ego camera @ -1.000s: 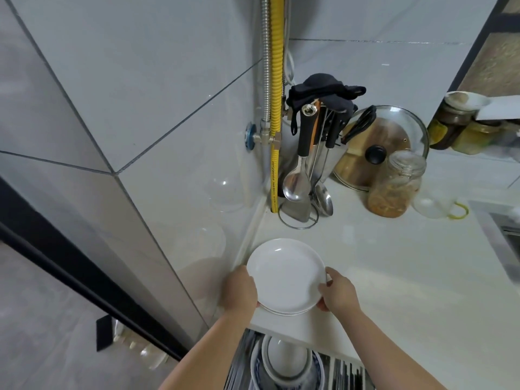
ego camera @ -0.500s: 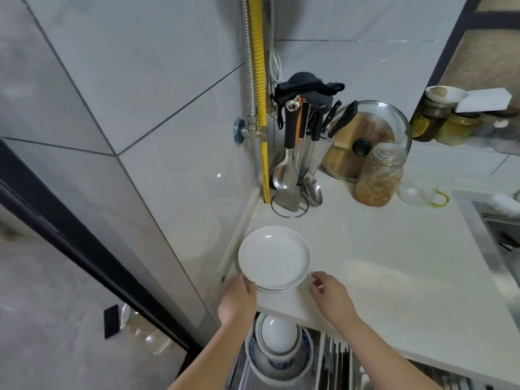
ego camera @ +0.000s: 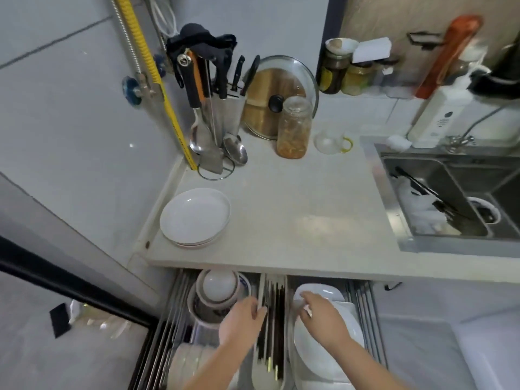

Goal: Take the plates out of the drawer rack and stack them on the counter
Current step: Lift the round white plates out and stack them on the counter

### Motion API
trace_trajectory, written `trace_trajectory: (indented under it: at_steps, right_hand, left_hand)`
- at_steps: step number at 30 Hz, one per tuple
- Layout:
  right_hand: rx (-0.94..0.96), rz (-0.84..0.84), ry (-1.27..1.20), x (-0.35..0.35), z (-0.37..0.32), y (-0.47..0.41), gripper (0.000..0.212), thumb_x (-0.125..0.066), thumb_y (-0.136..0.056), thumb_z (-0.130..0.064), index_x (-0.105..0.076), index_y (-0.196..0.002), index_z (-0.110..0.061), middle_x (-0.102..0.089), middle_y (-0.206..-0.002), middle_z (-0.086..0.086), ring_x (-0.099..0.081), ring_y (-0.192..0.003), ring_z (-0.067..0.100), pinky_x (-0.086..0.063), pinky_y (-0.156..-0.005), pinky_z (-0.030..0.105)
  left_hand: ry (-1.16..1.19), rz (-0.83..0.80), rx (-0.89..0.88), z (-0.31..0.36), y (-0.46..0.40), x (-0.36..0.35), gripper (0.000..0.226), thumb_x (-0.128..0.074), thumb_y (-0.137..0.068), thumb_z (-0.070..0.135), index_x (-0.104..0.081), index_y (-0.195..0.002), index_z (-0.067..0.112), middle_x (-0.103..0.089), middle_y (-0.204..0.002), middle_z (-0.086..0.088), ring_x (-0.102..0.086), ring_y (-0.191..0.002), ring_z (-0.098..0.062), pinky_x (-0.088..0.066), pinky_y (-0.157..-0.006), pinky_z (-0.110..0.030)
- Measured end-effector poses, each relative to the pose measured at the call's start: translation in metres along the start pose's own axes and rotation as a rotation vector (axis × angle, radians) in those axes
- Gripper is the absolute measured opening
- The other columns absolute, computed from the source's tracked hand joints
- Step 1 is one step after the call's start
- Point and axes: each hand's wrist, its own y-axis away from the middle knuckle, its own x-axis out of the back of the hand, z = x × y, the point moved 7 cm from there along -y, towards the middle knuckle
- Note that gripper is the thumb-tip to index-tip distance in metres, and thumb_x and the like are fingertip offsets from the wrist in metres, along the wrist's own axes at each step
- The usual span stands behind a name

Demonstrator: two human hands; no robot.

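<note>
A stack of white plates (ego camera: pixel 194 216) sits on the tabletop (ego camera: pixel 295 215) near its left edge, above the open drawer rack (ego camera: pixel 365 311). Below the tabletop, the left hand (ego camera: pixel 242 319) hovers with fingers loosely extended beside the chopstick tray (ego camera: pixel 271 333); the right hand (ego camera: pixel 323 316) reaches, fingers relaxed, over plates in the rack (ego camera: pixel 315 358).

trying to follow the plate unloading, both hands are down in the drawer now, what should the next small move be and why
Probably close the right hand on the rim of a white plate in the drawer rack. It hovers over those plates, gripping nothing yet, while the stack on the counter awaits more. The left hand is by the chopstick tray.
</note>
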Motion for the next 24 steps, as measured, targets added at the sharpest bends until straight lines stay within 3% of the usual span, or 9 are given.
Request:
trace_trajectory:
  at_steps: [5, 11, 14, 20, 24]
  right_hand:
    - [-0.18, -0.066, -0.006, -0.008, 0.089, 0.025, 0.044, -0.045, -0.096, -0.027, -0.043, -0.138, -0.019, -0.055, -0.135, 0.003, -0.056, -0.12, 0.019, -0.047, -0.099, 0.033]
    - [-0.376, -0.144, 0.02, -0.027, 0.174, 0.039, 0.046, -0.047, -0.094, -0.022, -0.04, -0.139, -0.015, -0.057, -0.129, 0.01, -0.056, -0.118, 0.027, -0.048, -0.096, 0.036]
    - [-0.437, -0.16, -0.014, -0.037, 0.2, 0.035, 0.038, -0.047, -0.092, -0.018, -0.045, -0.129, -0.01, -0.06, -0.124, 0.014, -0.057, -0.113, 0.03, -0.049, -0.092, 0.037]
    - [-0.495, -0.169, -0.033, -0.056, 0.231, 0.013, 0.035, -0.047, -0.091, -0.015, -0.047, -0.125, -0.006, -0.062, -0.12, 0.018, -0.059, -0.11, 0.034, -0.048, -0.09, 0.039]
    - [-0.498, -0.136, -0.022, -0.066, 0.24, 0.001, 0.026, -0.044, -0.092, -0.014, -0.048, -0.116, -0.006, -0.065, -0.112, 0.018, -0.061, -0.103, 0.035, -0.049, -0.08, 0.039]
  left_hand:
    - [-0.105, -0.09, -0.028, 0.022, 0.008, -0.065, 0.022, -0.047, -0.093, 0.045, -0.057, -0.103, 0.029, -0.066, -0.096, 0.007, -0.063, -0.084, -0.012, -0.052, -0.073, -0.03]
    - [-0.212, -0.21, 0.014, 0.022, -0.002, -0.135, 0.025, -0.045, -0.095, 0.038, -0.058, -0.109, 0.022, -0.066, -0.096, 0.003, -0.064, -0.083, -0.017, -0.054, -0.073, -0.033]
    - [-0.239, -0.257, 0.056, 0.017, -0.009, -0.159, 0.028, -0.044, -0.095, 0.033, -0.052, -0.12, 0.023, -0.066, -0.108, 0.0, -0.064, -0.092, -0.02, -0.048, -0.071, -0.032]
    - [-0.265, -0.239, 0.161, 0.003, -0.032, -0.184, 0.035, -0.044, -0.094, 0.026, -0.041, -0.127, 0.019, -0.064, -0.108, -0.002, -0.063, -0.089, -0.023, -0.048, -0.066, -0.034]
    - [-0.271, -0.271, 0.224, -0.007, -0.048, -0.199, 0.042, -0.043, -0.094, 0.025, -0.034, -0.134, 0.017, -0.063, -0.108, -0.004, -0.06, -0.085, -0.023, -0.044, -0.063, -0.032]
